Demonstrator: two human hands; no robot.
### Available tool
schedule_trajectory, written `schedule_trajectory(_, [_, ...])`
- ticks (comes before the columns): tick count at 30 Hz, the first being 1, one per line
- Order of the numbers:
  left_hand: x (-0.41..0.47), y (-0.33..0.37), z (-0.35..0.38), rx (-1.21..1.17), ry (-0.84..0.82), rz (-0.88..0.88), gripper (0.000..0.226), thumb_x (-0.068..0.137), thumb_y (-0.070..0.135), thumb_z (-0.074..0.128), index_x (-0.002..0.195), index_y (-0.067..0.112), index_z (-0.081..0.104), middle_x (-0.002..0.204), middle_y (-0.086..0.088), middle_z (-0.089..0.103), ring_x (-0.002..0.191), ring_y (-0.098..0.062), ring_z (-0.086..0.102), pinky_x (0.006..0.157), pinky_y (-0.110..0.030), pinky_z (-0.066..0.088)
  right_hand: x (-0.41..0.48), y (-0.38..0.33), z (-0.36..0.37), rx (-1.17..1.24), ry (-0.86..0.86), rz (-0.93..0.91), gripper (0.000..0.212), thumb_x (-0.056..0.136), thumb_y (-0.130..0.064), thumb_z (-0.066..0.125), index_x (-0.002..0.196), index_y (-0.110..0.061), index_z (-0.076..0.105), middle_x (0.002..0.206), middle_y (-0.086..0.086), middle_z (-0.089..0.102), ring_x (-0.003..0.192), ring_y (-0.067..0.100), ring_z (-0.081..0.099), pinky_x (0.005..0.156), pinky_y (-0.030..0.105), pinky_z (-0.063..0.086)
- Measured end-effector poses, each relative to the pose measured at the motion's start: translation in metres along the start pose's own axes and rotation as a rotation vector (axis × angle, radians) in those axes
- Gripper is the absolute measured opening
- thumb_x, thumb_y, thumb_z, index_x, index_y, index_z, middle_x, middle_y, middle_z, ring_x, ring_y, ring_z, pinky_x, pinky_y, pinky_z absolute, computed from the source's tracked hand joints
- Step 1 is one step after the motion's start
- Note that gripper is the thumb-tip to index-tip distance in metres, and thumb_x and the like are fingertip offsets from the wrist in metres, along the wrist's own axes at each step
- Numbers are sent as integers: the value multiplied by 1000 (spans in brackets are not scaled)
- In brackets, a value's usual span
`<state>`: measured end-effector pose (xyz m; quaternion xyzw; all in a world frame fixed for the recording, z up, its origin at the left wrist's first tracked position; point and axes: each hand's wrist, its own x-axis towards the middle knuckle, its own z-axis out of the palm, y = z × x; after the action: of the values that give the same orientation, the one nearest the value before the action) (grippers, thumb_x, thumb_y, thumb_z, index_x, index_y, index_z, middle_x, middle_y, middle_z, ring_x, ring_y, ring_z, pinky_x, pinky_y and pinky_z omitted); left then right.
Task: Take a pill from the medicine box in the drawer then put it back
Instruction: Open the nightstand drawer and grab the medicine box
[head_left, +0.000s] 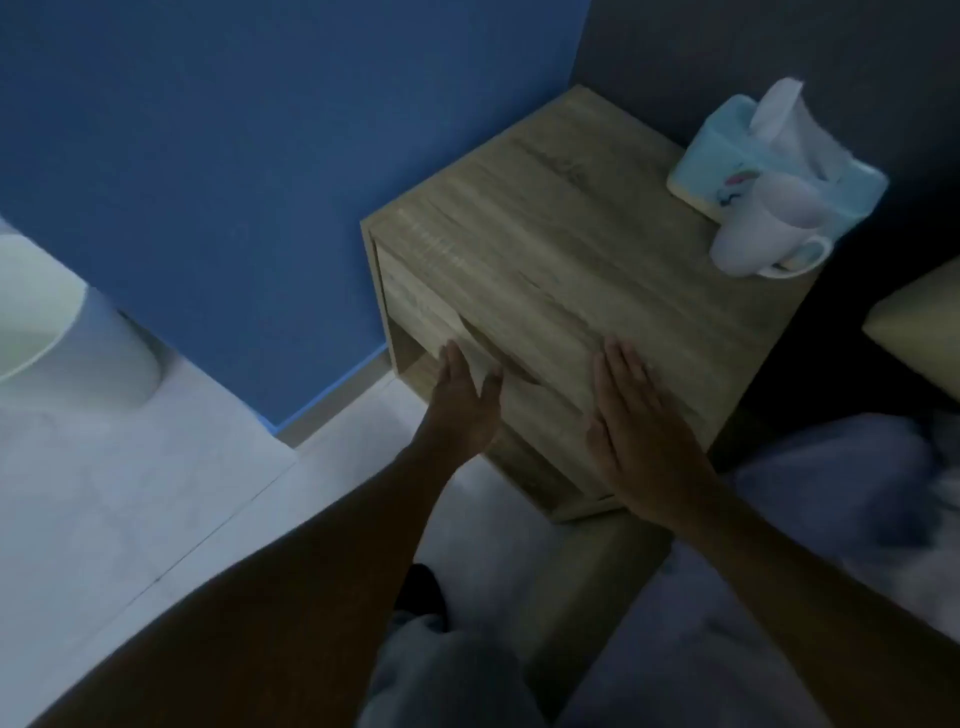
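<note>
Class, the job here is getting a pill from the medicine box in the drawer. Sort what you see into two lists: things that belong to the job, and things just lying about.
Belongs to the job:
drawer, shut or nearly so
left hand, at the drawer front
right hand, flat on the nightstand
The medicine box is not visible.

Just lying about:
tissue box
mug
bin

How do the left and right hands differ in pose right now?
The left hand reaches the drawer front at the nightstand's side; the right hand lies on the nightstand top. The left's thumb is spread from its fingers; the right is flat, fingers together. Both are open, holding nothing.
</note>
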<state>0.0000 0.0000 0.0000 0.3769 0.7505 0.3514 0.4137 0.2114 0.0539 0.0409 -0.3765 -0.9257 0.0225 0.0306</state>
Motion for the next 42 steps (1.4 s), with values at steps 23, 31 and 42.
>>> schedule_trajectory(23, [-25, -24, -7, -358, 119, -15, 86, 99, 31, 50, 153, 25, -16, 160, -3, 26, 140, -18, 37, 98, -24, 38, 7, 9, 7, 21, -2, 14, 68, 102, -47, 26, 157, -6, 21, 166, 14, 17, 155, 25, 14, 124, 48, 20])
schedule_trajectory(31, [-74, -69, -37, -219, 150, -31, 87, 96, 47, 48, 153, 29, -15, 165, 6, 8, 125, 4, 23, 94, -5, 31, 6, 4, 7, -17, 26, 32, 69, 100, -43, 33, 156, -3, 23, 163, 17, 27, 151, 30, 24, 123, 47, 22])
schedule_trajectory(42, [-117, -97, -65, -99, 151, -99, 80, 96, 52, 41, 153, 32, -11, 166, 6, -6, 152, -24, 8, 118, -44, 22, 5, 3, 4, 19, 21, 28, 69, 100, -42, 37, 153, 0, 29, 160, 20, 30, 149, 34, 29, 122, 49, 23])
